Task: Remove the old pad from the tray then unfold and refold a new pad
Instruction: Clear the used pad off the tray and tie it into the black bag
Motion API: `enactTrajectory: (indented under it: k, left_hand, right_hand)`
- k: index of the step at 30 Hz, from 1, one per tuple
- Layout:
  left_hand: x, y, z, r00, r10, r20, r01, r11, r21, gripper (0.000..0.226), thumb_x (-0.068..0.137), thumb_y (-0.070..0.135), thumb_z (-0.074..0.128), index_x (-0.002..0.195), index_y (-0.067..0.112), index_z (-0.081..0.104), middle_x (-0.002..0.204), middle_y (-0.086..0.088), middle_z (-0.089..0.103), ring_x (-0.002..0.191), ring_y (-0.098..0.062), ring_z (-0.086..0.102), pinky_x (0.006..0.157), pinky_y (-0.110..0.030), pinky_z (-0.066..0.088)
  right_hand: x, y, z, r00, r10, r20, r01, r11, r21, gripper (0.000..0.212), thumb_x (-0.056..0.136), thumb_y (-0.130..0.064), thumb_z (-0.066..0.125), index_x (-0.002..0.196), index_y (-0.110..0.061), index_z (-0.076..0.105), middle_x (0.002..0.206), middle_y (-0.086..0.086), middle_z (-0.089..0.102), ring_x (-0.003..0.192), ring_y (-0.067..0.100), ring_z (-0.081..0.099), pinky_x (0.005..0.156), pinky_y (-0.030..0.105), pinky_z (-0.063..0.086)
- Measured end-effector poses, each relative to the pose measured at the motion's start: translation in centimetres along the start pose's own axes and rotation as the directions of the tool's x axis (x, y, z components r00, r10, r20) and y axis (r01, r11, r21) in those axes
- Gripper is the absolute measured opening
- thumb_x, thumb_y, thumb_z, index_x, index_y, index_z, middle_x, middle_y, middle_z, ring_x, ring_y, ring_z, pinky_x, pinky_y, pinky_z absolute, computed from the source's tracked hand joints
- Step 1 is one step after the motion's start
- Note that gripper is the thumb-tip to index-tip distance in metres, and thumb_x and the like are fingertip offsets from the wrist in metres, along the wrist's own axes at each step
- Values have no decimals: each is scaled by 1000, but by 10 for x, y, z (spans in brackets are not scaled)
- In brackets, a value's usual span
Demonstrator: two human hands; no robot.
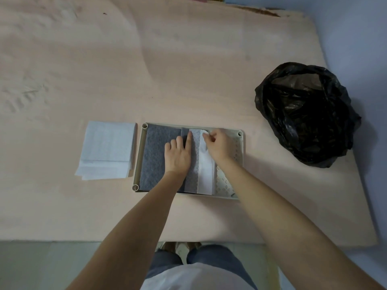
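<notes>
Left hand [178,152] pressing flat, fingers straight, on grey old pad [159,158] in tray [138,155]. Right hand [216,144] pinching pad's folded-over white edge.

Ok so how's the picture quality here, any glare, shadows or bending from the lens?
Head view: soft, even light, no glare on the tray; faint shadows fall under the forearms and beside the black bag. Wide-angle bending curves the table edges, strongest toward the corners. The left hand and right hand on the gray pad look reasonably sharp, the folded white pad slightly soft.
</notes>
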State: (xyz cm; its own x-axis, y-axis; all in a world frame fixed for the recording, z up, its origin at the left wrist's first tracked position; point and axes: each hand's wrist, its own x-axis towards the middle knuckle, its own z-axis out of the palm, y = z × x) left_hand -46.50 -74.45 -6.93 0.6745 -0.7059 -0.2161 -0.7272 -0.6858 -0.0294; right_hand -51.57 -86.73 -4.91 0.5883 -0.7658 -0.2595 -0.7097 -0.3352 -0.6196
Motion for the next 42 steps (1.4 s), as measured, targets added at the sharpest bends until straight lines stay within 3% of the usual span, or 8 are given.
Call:
enactTrajectory:
  k: [6,13,19,22,28,33,37,42]
  left_hand:
    - [0,0,-1,1000,3,0,-3,1000,-20,57,97,12,22,150,11,2,119,-14,44,101,-28,46,88,-38,36]
    - [0,2,1,996,36,-80,-34,999,24,55,96,12,18,149,6,8,126,-13,43,109,-28,45,91,-37,37]
    - [4,0,3,996,77,-47,-75,996,58,53,97,14,8,148,-2,6,156,-20,8,145,-32,8,116,-48,6]
    - [4,1,2,996,80,-43,-79,997,25,56,94,14,3,147,-3,8,155,-22,9,144,-32,9,116,-48,4]
    - [3,1,-2,995,83,-46,-82,996,31,57,93,13,1,147,-4,9,154,-23,13,143,-34,12,116,-50,4]
    - [5,0,-1,992,116,-45,-114,992,48,51,101,16,14,147,-4,6,155,-22,9,144,-34,6,116,-49,0]
    - [5,-5,2,990,137,-45,-139,990,-39,52,102,21,14,149,1,6,157,-18,6,146,-31,1,117,-45,-7]
    - [3,-10,3,991,123,-54,-126,990,-57,59,95,27,2,149,3,3,158,-13,9,146,-28,2,115,-44,-11]
  right_hand:
    - [9,-2,4,985,171,0,-171,985,-15,41,83,-39,64,53,-19,44,52,-2,49,58,22,52,62,28,42]
    - [3,-4,-2,992,59,-111,-70,993,-91,26,83,-38,67,72,-16,58,66,-5,58,61,17,52,52,25,36]
    - [3,-10,-2,994,90,-70,-71,969,238,20,78,-21,74,74,-16,55,71,-4,60,68,15,57,64,27,44]
    - [3,-11,-1,991,117,-62,-90,937,336,18,80,-15,72,82,-15,54,80,-1,63,76,15,60,72,29,49]
    - [2,-13,-7,969,239,-64,-144,752,643,25,81,0,66,104,-6,56,94,11,69,77,13,61,61,4,43]
    - [-7,-7,-12,898,-75,-434,88,996,10,23,90,-5,49,110,0,60,106,12,66,100,29,59,80,28,43]
    - [-23,-4,8,802,-589,105,588,745,-314,39,97,-12,41,134,-3,49,142,13,47,135,26,40,115,37,23]
    - [-33,24,30,859,-436,270,503,611,-612,56,102,-37,9,149,-11,-3,160,4,-3,147,16,-6,120,38,-1]
